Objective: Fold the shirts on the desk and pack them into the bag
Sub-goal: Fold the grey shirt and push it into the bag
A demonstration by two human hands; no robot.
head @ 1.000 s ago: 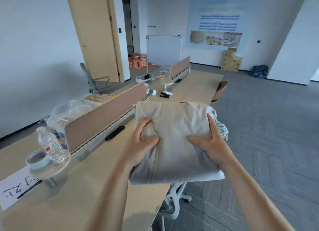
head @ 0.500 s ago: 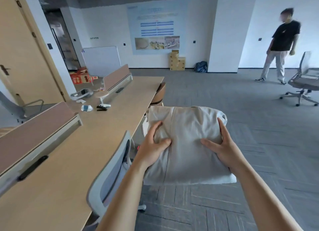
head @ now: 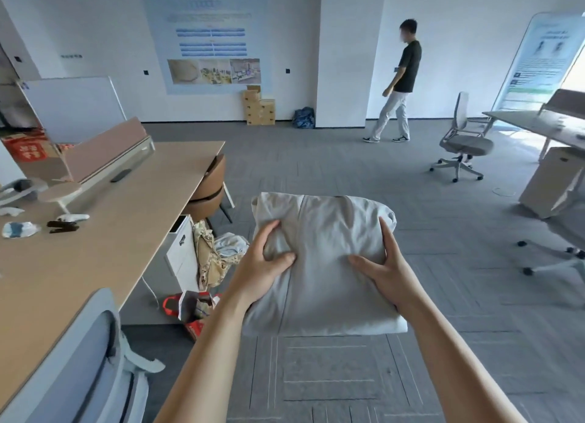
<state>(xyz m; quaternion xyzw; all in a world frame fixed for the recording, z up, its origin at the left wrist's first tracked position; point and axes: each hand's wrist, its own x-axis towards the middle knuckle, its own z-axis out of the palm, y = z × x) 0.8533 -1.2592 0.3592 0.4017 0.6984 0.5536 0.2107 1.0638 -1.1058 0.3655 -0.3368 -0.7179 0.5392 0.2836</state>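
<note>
A folded pale beige shirt (head: 323, 264) hangs in the air above the grey carpet, to the right of the desk (head: 104, 242). My left hand (head: 262, 264) grips its left side, thumb on top and fingers underneath. My right hand (head: 384, 269) grips its right side the same way. On the floor beside the desk stands a beige patterned bag (head: 209, 258) with light blue cloth (head: 229, 244) showing in it. A red bag (head: 193, 308) sits on the floor in front of it.
A grey office chair (head: 88, 369) stands at the desk's near end and a brown chair (head: 209, 191) further along. A white cabinet (head: 180, 251) sits under the desk. A person (head: 399, 84) walks at the back; another chair (head: 463, 141) and desk (head: 538, 125) stand right.
My view has swung right, away from the desk. The folded shirt, held in both hands, has moved off the desk's edge and is now over the floor. The person at the back walked left.
</note>
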